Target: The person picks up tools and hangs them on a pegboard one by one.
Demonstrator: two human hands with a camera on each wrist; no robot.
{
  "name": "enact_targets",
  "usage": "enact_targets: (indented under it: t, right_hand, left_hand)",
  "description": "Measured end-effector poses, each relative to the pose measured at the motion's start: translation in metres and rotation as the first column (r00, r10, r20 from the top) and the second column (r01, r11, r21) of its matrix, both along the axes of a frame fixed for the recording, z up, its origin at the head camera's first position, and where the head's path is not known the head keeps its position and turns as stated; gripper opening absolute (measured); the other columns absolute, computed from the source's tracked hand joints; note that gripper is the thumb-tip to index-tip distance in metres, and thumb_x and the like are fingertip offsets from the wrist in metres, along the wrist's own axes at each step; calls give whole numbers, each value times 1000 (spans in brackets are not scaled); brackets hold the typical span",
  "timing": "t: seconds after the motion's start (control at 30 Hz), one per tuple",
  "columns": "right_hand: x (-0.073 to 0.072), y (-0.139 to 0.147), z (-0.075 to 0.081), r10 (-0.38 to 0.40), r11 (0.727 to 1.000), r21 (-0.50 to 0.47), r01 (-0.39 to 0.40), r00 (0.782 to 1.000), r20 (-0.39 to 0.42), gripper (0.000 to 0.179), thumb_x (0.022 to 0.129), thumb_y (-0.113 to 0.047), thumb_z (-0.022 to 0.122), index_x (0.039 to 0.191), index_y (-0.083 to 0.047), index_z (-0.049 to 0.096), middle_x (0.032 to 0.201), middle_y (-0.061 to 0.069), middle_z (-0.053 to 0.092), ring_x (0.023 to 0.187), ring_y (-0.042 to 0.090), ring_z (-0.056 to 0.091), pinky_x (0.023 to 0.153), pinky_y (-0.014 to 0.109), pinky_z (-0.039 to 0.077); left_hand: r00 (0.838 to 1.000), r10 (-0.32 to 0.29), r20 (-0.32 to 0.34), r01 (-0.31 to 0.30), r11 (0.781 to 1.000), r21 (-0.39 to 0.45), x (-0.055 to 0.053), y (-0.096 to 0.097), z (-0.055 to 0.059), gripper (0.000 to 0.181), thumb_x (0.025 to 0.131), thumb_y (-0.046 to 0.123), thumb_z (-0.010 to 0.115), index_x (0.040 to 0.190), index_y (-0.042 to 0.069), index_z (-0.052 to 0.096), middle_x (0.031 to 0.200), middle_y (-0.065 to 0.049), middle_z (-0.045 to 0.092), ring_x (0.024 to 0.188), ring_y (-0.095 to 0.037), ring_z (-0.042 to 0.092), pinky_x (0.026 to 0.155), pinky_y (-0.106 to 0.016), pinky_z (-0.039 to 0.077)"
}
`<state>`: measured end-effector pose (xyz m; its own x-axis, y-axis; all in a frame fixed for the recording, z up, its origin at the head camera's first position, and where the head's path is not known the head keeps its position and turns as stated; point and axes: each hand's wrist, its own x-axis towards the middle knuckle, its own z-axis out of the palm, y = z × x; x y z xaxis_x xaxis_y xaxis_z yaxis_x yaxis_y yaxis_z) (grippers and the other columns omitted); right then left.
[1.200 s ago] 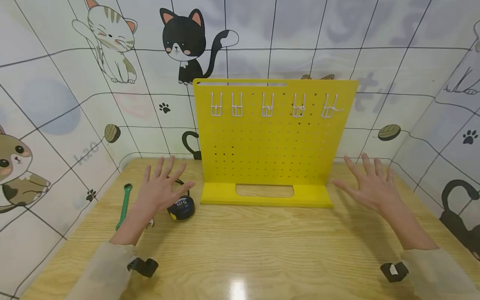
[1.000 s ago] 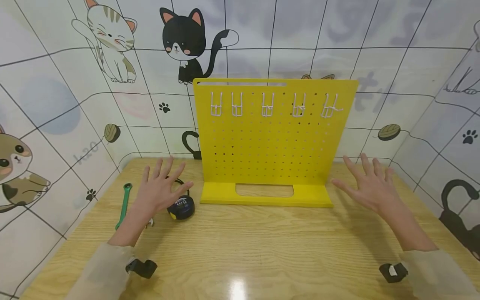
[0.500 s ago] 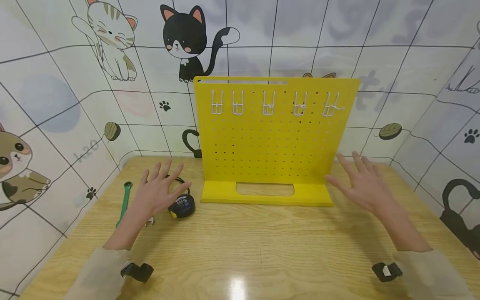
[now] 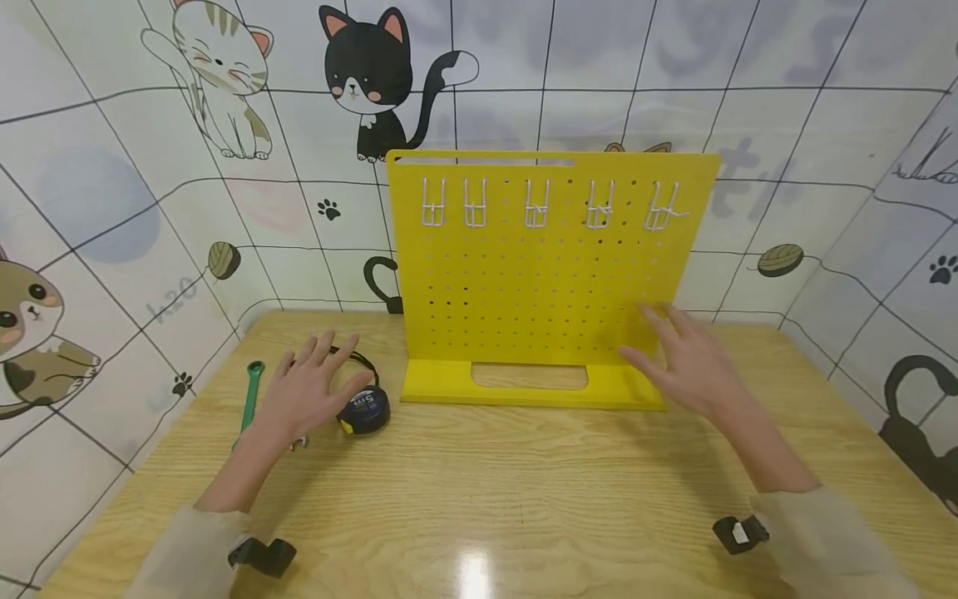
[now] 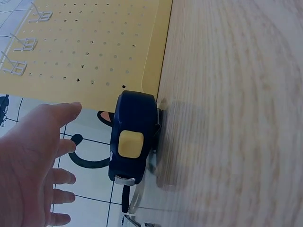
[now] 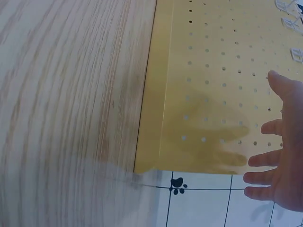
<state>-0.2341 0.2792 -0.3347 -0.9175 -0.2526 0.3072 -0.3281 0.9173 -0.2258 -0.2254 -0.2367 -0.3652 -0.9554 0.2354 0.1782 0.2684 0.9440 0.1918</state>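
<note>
Observed left hand (image 4: pixel 303 393) raised, with fingers (image 5: pixel 63 177) spread and thumb (image 5: pixel 66 113) angled inward. Found right hand (image 4: pixel 690 364) in similar pose. Noted left forearm (image 4: pixel 239 470) and right forearm (image 4: pixel 771 456) extended forward.

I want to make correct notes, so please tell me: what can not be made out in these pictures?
Green wrench: head view, lower end hidden by left arm.
Silver tool: head view, only one end shows; left arm seems to hide the rest.
Tape measure: head view, writing finer than "5m" too small.
White hook: right wrist view, cut off by right edge.
</note>
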Motion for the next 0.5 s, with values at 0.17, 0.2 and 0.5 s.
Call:
enact_targets:
  t: [0.17, 0.2, 0.5]
  right_hand:
    - [-5, -10, -2, 1, 1000, -3, -1, 1000, 19, 79, 101, -59, 46, 161, -12, 23, 160, 30, 21, 139, 59, 25, 106, 77, 21]
    - [-6, -12, -2, 5, 1000, -8, -4, 1000, 23, 79, 102, -59, 46, 161, -12, 23, 160, 30, 21, 140, 58, 25, 106, 77, 22]
    - [-12, -32, -4, 61, 996, -58, -60, 998, 10, 77, 103, -57, 45, 158, -6, 30, 159, 29, 26, 142, 53, 26, 110, 71, 23]
  left_hand:
    - [1000, -8, 10, 8, 1000, 23, 2, -1, -2, 77, 102, 63, 40, 162, 17, 24, 162, -28, 19, 145, -51, 22, 113, -69, 19]
    - [1000, -6, 12, 6, 1000, 29, 2, -1, -3, 77, 102, 63, 40, 162, 18, 24, 162, -28, 20, 145, -51, 23, 112, -70, 21]
    - [1000, -8, 7, 7, 994, 108, 9, 0, -8, 80, 100, 62, 47, 159, 11, 30, 155, -32, 33, 135, -56, 37, 99, -72, 38]
